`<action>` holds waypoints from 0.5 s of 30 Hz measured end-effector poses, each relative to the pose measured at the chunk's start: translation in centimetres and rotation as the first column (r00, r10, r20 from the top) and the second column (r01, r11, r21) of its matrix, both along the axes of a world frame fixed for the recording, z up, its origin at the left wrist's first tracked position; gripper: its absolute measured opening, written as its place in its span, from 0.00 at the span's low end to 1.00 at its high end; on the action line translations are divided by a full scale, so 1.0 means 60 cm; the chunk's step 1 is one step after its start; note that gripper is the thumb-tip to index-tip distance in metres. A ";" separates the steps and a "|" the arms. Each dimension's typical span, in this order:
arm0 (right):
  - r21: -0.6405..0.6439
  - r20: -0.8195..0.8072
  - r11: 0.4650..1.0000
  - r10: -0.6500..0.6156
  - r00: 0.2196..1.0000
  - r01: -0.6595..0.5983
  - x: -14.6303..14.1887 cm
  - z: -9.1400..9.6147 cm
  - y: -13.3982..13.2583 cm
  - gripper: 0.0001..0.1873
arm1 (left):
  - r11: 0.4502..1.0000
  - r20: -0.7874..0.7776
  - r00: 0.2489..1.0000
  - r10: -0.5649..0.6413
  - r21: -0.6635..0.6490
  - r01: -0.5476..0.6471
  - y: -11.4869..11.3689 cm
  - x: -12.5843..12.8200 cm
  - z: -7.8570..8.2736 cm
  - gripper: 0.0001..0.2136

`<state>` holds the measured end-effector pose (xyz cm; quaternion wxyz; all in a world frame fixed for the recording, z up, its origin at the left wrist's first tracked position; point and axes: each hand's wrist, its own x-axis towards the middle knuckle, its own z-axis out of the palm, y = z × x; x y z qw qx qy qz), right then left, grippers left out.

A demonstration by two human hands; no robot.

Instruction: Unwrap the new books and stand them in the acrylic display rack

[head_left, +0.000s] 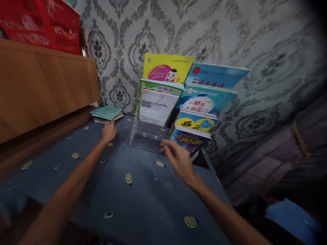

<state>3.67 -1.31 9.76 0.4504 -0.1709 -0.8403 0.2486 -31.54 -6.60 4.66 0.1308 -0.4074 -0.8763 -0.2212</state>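
At the back left of the table lies a small stack of thin books (106,112), the top one with a pale green cover. My left hand (109,131) has its curled fingers at the stack's front edge and seems to pinch a book there; the fingertips are partly hidden. A clear plastic book stand (149,136) with stepped tiers is at the back; its lowest left tier shows bare. Beside that tier's front right corner is my right hand (177,158), fingers loosely bent and apart. Higher left tiers hold a white-covered book (158,107) and a yellow book (167,68).
Blue books (201,100) and a dark purple book (190,137) fill the stand's right column. A wooden cabinet (48,92) bearing a red plastic basket (41,27) borders the left. Patterned wallpaper (120,44) rises behind the dark blue tablecloth (138,200).
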 end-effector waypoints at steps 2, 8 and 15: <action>-0.033 0.150 0.995 0.098 0.984 -0.094 0.001 -0.067 -0.043 0.11 | 0.998 -0.001 0.998 0.056 -0.016 -0.056 0.001 -0.022 -0.012 0.17; -0.311 0.203 0.944 0.176 0.963 -0.107 -0.020 -0.176 -0.098 0.15 | 0.993 -0.038 0.994 0.104 -0.056 -0.106 0.030 -0.070 -0.020 0.20; -0.427 0.216 0.900 0.196 0.956 -0.088 -0.020 -0.183 -0.091 0.15 | 0.976 -0.120 0.992 0.032 -0.211 -0.057 0.068 -0.135 -0.024 0.25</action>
